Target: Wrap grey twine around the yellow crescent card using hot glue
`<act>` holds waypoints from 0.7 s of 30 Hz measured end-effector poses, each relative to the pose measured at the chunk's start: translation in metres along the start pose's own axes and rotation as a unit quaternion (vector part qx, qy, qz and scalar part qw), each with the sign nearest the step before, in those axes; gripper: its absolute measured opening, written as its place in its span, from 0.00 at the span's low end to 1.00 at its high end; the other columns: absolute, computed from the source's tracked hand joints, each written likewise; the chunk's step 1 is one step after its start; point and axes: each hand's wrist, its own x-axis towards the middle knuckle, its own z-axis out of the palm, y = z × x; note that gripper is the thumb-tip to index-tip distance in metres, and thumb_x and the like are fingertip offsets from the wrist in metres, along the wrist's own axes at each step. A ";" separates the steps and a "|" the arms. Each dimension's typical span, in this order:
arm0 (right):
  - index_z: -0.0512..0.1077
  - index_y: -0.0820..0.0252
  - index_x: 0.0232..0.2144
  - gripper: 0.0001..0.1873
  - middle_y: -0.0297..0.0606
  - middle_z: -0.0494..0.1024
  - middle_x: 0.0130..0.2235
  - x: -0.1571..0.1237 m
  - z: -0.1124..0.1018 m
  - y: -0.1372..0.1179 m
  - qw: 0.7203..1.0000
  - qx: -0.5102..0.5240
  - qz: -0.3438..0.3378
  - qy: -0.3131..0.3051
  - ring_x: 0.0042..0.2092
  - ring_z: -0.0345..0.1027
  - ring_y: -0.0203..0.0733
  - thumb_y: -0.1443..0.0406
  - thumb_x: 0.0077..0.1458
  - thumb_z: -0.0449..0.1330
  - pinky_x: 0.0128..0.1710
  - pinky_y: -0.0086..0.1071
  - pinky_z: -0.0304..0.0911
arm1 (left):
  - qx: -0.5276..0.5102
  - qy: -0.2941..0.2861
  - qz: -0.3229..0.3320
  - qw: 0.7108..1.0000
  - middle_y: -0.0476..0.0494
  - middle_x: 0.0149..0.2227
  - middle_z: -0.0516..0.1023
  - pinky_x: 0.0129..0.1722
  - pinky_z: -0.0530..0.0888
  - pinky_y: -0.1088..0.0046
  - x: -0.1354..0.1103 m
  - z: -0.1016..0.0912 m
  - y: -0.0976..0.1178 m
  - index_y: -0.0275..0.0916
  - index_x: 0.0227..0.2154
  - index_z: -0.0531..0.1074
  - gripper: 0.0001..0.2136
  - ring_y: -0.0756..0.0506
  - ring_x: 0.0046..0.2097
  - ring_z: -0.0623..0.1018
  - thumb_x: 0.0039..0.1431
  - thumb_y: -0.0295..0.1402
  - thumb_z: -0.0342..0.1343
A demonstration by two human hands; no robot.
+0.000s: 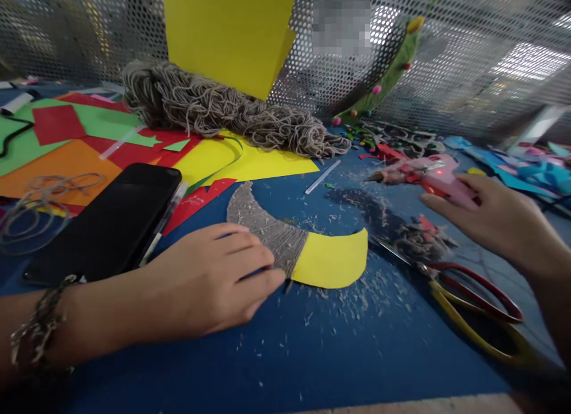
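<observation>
A curved paper crescent (pixel 332 258) lies on the blue tabletop. Grey yarn (pixel 267 223) covers its left part, and its right end is bare yellow. My left hand (pixel 214 277) is closed over the lower edge of the yarn-covered part; the thumb is hidden. On the right, my right hand (pixel 499 215) grips the handle of a pink hot glue gun (pixel 439 173), whose nozzle points left above the table. Scissors (pixel 428 271) with red and yellow handles lie between the crescent and my right forearm, their tip close to the yellow end.
Behind the crescent lies a long grey yarn skein (pixel 223 110) before a perforated metal screen (pixel 482 57). A black phone (pixel 111 218) and a pen (pixel 165 218) are at left among coloured paper sheets (pixel 107 122). A clear glue stick (pixel 323 176) and yarn scraps (pixel 423 238) lie about.
</observation>
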 end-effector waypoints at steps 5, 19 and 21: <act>0.56 0.56 0.24 0.15 0.36 0.62 0.23 0.017 0.023 0.026 0.991 -0.057 0.051 -0.113 0.24 0.52 0.37 0.53 0.47 0.54 0.26 0.32 0.50 | 0.004 -0.047 -0.038 0.998 0.41 0.47 0.73 0.51 0.66 0.57 -0.009 0.009 -0.002 0.34 0.50 0.64 0.15 0.42 0.49 0.71 0.63 0.30 0.41; 0.70 0.59 0.32 0.16 0.32 0.72 0.24 -0.072 -0.042 -0.105 0.798 0.155 -0.582 -0.028 0.27 0.62 0.33 0.70 0.62 0.43 0.28 0.30 0.55 | -0.024 -0.044 -0.029 0.998 0.36 0.45 0.73 0.46 0.72 0.56 -0.005 0.010 -0.002 0.30 0.43 0.68 0.13 0.37 0.47 0.72 0.58 0.25 0.43; 0.71 0.61 0.31 0.19 0.32 0.71 0.23 -0.085 -0.042 -0.126 0.775 0.154 -0.611 -0.053 0.24 0.59 0.33 0.71 0.62 0.41 0.25 0.31 0.53 | -0.028 -0.040 -0.028 0.998 0.35 0.45 0.73 0.46 0.72 0.56 -0.005 0.010 -0.002 0.30 0.43 0.69 0.13 0.38 0.47 0.72 0.58 0.26 0.43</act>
